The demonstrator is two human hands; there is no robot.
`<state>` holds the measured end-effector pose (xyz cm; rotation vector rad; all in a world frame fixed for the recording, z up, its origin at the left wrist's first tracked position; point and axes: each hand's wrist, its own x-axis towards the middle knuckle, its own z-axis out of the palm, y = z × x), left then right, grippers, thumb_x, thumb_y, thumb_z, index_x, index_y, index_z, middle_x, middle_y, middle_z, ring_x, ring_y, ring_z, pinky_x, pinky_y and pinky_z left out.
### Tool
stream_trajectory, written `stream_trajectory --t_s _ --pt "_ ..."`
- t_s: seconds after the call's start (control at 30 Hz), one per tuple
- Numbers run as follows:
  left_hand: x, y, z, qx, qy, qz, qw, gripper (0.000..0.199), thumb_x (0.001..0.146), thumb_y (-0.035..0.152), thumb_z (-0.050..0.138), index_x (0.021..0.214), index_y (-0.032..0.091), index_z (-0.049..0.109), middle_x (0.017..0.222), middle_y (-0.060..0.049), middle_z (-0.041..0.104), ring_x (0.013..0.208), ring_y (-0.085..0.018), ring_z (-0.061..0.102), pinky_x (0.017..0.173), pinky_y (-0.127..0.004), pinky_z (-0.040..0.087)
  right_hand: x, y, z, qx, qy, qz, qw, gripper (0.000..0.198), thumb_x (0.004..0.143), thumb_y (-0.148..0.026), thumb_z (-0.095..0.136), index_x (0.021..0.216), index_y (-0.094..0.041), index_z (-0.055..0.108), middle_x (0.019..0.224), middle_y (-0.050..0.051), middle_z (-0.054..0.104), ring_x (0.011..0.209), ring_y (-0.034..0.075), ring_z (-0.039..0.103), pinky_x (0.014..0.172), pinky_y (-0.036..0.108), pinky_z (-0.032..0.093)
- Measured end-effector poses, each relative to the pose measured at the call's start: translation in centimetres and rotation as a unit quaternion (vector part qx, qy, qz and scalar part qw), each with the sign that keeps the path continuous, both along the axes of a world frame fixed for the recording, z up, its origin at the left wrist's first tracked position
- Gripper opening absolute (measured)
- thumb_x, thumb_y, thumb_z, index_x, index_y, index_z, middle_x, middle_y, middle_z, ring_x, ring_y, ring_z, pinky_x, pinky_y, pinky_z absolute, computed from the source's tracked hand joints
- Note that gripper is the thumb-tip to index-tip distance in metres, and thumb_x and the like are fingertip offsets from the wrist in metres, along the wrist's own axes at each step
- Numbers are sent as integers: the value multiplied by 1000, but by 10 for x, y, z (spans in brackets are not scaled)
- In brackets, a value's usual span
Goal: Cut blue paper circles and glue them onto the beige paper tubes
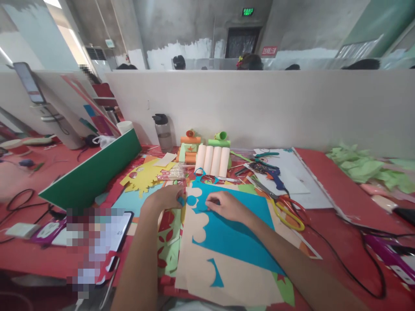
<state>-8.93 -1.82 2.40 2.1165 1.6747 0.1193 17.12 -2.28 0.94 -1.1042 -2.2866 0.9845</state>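
A blue paper sheet (240, 233) with a scalloped left edge lies over beige sheets (240, 280). My left hand (166, 198) is at its left, fingers curled, with a bit of blue paper showing at the fingertips. My right hand (225, 205) rests over the sheet, its thumb and forefinger pinched at the cut edge on what looks like blue paper; the exact grip is partly hidden. Between the hands lies a small round blue piece (192, 201). A curved blue offcut (217, 273) lies on the beige sheet nearer me.
Red-and-yellow-handled scissors (288, 211) and a blue glue gun (275, 177) lie to the right. Cream paper rolls (212, 160) stand behind, beside a water bottle (163, 134). Yellow cutouts (142, 175), a green board (94, 172) and a phone (112, 237) are left.
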Motion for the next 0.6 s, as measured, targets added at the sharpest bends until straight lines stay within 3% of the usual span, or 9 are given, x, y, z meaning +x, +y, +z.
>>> stream_trajectory --t_s 0.13,0.23,0.33,0.43,0.5,0.6 --pt "0 2 1 28 15 23 999 6 71 17 66 74 22 63 75 -1 66 68 -19 63 57 -25 40 -25 18 6 39 -62 32 997 21 90 -28 60 75 -19 71 72 3 73 65 18 64 58 26 37" --pt "1 3 6 76 26 60 995 16 83 15 54 90 22 66 91 -6 71 82 -23 67 69 -29 44 -50 32 4 53 -79 50 994 19 90 -24 60 75 -18 71 71 4 74 65 18 66 57 26 36" --pt "5 2 12 113 30 79 990 21 90 18 48 103 22 64 101 -10 71 93 -27 67 75 -32 45 -67 38 0 70 -90 53 992 16 90 -21 59 86 -19 74 71 4 73 65 19 67 58 26 38" --pt "9 0 17 130 27 79 988 20 91 19 48 106 22 62 101 -9 71 95 -26 66 76 -31 45 -66 38 -3 95 -92 47 990 21 89 -23 63 106 -18 72 86 7 75 78 22 68 67 27 42" --pt "12 -1 20 140 23 83 986 21 91 18 48 107 23 61 101 -8 71 94 -25 66 77 -30 45 -58 36 -5 108 -90 56 988 36 83 -27 73 118 -19 69 102 10 72 92 26 66 75 30 44" --pt "12 -2 21 152 14 93 984 20 92 18 47 107 23 60 101 -8 71 95 -26 66 77 -31 44 -47 34 -9 111 -81 79 987 49 75 -28 83 121 -21 68 109 9 68 100 26 62 83 32 45"
